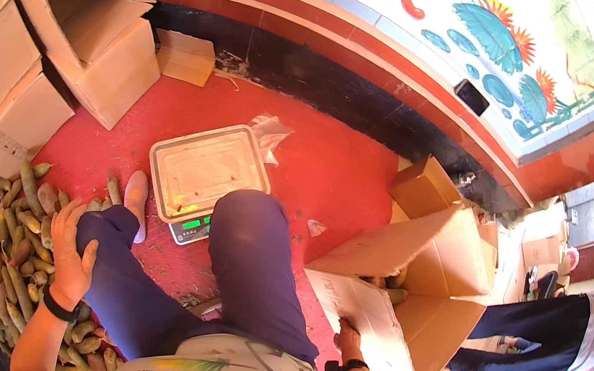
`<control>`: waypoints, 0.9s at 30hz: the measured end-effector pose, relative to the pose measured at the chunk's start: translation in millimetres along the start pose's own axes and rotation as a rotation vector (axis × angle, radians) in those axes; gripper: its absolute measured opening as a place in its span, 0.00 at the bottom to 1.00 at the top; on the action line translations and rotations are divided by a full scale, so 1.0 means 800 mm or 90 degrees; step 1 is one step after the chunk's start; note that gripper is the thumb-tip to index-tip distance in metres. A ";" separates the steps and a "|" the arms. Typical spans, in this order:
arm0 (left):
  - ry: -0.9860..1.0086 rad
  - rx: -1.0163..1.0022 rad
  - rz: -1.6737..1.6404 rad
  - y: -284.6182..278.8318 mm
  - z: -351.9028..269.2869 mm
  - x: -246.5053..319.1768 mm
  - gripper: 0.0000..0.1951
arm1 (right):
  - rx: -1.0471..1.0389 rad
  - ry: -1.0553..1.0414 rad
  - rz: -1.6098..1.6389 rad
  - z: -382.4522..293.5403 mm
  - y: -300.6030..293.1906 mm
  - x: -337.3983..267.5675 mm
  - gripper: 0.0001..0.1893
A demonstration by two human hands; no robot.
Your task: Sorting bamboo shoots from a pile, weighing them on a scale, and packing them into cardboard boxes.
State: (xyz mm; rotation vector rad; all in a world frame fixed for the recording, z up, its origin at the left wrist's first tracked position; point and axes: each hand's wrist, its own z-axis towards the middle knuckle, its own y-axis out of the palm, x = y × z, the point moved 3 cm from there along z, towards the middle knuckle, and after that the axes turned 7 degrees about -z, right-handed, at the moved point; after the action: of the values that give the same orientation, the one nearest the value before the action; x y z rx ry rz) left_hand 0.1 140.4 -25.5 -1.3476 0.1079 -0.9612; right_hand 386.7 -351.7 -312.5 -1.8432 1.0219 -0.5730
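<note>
My left hand (72, 252) rests against my left knee with its fingers apart and nothing in it. Below and beside it lies a heap of greenish-brown root vegetables (8, 262), perhaps sweet potatoes. On the right, my right hand (347, 336) touches the outer side of a large cardboard box (369, 319) whose flaps stand up; how its fingers sit there is hard to tell. A few vegetables (396, 294) show inside that box. Between and ahead of my knees stands a digital scale (191, 230) with a lit green display, topped by a pale rectangular tray (209, 171) holding small crumbs.
Empty cardboard boxes (112, 63) stand at the upper left by the wall. A clear plastic bag (269, 135) lies behind the tray on the red mat (336, 157). A smaller box (425, 187) sits behind the large one. Another person (533, 333) stands at the right, and one more is lower down.
</note>
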 end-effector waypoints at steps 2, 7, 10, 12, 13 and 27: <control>0.005 0.000 -0.001 -0.001 -0.002 -0.001 0.25 | -0.075 0.003 -0.112 0.007 0.005 -0.009 0.23; -0.001 0.014 0.017 -0.002 -0.008 -0.003 0.24 | 0.077 -0.291 0.051 0.081 -0.101 -0.198 0.17; -0.004 0.016 0.014 -0.001 -0.008 -0.002 0.24 | 0.133 -0.267 -0.024 0.141 -0.161 -0.259 0.15; -0.014 0.014 -0.018 0.002 -0.009 -0.002 0.24 | 0.145 -0.215 -0.063 0.196 -0.162 -0.260 0.18; -0.014 0.014 -0.015 0.001 -0.011 -0.003 0.24 | 0.151 -0.171 -0.103 0.211 -0.162 -0.264 0.21; -0.068 -0.004 -0.036 -0.002 -0.007 -0.017 0.28 | 0.031 -0.021 -0.454 0.178 -0.096 -0.167 0.21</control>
State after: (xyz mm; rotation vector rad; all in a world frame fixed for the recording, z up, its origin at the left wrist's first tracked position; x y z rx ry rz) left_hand -12.5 144.5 -31.9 -1.4113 -0.0080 -0.9341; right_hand 449.0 -151.4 -306.9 -2.1478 0.2939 -0.9650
